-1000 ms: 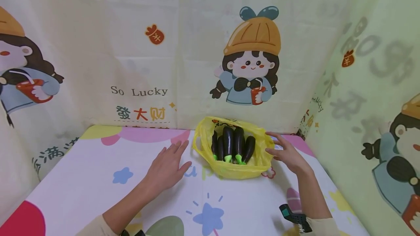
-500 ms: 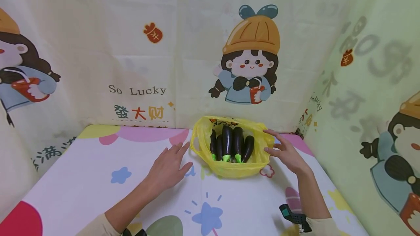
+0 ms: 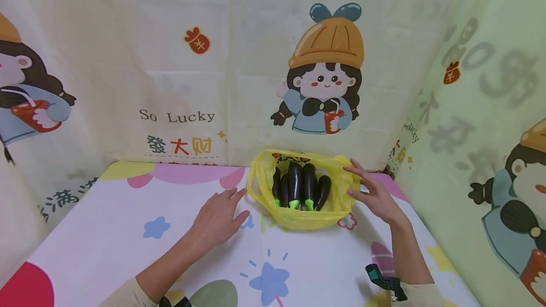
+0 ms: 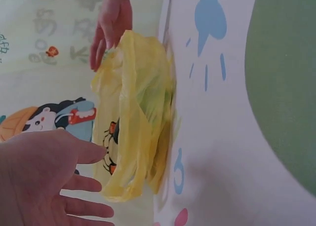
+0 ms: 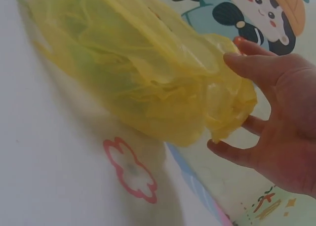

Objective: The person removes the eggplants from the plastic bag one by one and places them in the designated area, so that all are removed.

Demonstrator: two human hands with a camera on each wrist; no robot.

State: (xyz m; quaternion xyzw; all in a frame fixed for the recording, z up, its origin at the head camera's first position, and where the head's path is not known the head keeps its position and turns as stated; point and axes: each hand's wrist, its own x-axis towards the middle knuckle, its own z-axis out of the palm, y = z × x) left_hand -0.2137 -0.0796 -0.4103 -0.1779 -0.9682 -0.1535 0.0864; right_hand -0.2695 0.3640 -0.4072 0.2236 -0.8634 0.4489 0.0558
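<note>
A translucent yellow plastic bag [image 3: 313, 221] is gaping near the far edge of the white pastel-printed table [image 3: 98, 240], probably propped by the glossy, dark-purple, green-stemmed eggplants [image 3: 295, 185] inside; the left hand [image 3: 217, 218] and right hand [image 3: 378, 199] are flanking it, fingers spread, gripping nothing

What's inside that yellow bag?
At least five dark eggplants, some showing green stem ends, are visible through the mouth of the bag. Its bottom, and anything beneath them, is covered by the eggplants and front wall.
</note>
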